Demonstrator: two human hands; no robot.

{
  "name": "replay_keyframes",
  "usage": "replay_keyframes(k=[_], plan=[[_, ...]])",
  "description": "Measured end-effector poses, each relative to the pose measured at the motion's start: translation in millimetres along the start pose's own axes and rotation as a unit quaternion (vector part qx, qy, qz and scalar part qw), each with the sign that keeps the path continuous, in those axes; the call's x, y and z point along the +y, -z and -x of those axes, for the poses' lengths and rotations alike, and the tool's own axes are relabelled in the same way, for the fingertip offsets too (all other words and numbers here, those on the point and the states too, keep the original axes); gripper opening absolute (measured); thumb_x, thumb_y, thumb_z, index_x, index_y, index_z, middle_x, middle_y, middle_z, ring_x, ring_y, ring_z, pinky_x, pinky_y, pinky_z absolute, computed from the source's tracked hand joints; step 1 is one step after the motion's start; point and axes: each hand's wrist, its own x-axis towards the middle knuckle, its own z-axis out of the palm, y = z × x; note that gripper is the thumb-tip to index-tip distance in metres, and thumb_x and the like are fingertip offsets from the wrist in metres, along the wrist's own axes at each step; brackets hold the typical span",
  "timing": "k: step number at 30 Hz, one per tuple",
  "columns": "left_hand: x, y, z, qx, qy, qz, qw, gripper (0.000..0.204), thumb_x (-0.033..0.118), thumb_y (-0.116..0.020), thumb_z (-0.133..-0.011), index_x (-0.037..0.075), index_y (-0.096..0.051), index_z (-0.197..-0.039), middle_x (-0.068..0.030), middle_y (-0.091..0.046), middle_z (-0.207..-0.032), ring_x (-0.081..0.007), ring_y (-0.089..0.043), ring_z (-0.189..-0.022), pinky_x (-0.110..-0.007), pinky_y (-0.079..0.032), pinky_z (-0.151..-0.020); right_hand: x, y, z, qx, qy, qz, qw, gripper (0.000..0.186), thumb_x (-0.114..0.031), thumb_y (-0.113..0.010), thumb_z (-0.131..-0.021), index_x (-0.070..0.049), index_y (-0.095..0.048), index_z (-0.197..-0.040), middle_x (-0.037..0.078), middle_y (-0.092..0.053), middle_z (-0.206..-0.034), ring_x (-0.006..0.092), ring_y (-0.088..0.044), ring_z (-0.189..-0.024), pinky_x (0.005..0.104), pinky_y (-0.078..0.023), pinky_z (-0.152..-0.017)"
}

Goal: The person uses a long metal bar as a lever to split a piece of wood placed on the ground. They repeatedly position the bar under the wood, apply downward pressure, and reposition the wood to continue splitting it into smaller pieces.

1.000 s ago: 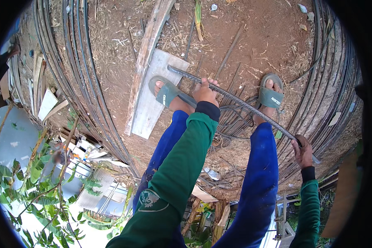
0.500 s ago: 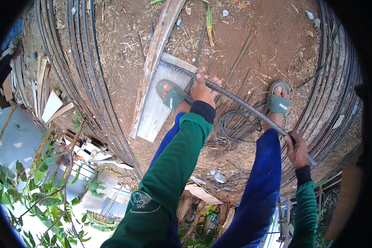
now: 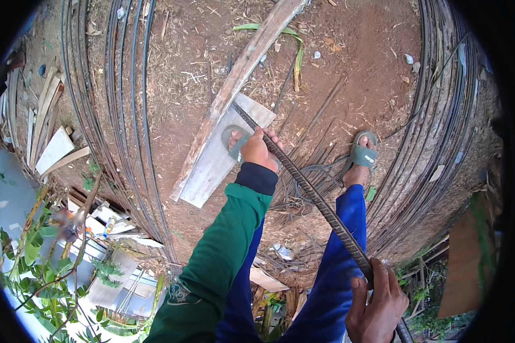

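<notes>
My left hand (image 3: 260,150) is closed round a long ribbed steel bar (image 3: 302,183), whose upper end reaches over a pale board (image 3: 210,174) lying beside a longer weathered plank (image 3: 246,62). My right hand (image 3: 375,306) grips the bar lower down, at the bottom right, above my right thigh. The bar slants from upper left to lower right, past my sandalled left foot (image 3: 235,140) on the board and across my right leg. My right foot (image 3: 364,151) is on the dirt.
Curved bundles of steel rods (image 3: 111,114) lie left and right. Thin rods and wire loops lie between my feet. Scrap boards (image 3: 54,154) are piled at the left; plants and a corrugated sheet are lower left, with a blurred figure among them. A brown panel (image 3: 463,263) stands lower right.
My right hand has moved down and toward me with the bar, which now slants more steeply. My left hand has shifted left and down. The ground has shifted in view.
</notes>
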Motion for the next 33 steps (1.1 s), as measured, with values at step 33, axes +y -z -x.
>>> replay_keyframes(k=[33], plan=[[-58.0, 6.8, -53.2, -0.024, -0.048, 0.031, 0.998, 0.022, 0.028, -0.042, -0.105, 0.007, -0.049, -0.103, -0.0061, -0.052, -0.086, -0.0207, -0.052, -0.070, -0.041, -0.053, -0.070, 131.6, -127.6, -110.8, 0.063, 0.016, -0.068, 0.996, 0.022, -0.025, -0.064, -0.092, -0.004, -0.063, -0.087, 0.015, -0.060, -0.066, 0.0353, -0.058, -0.058, 0.0425, -0.043, -0.054]])
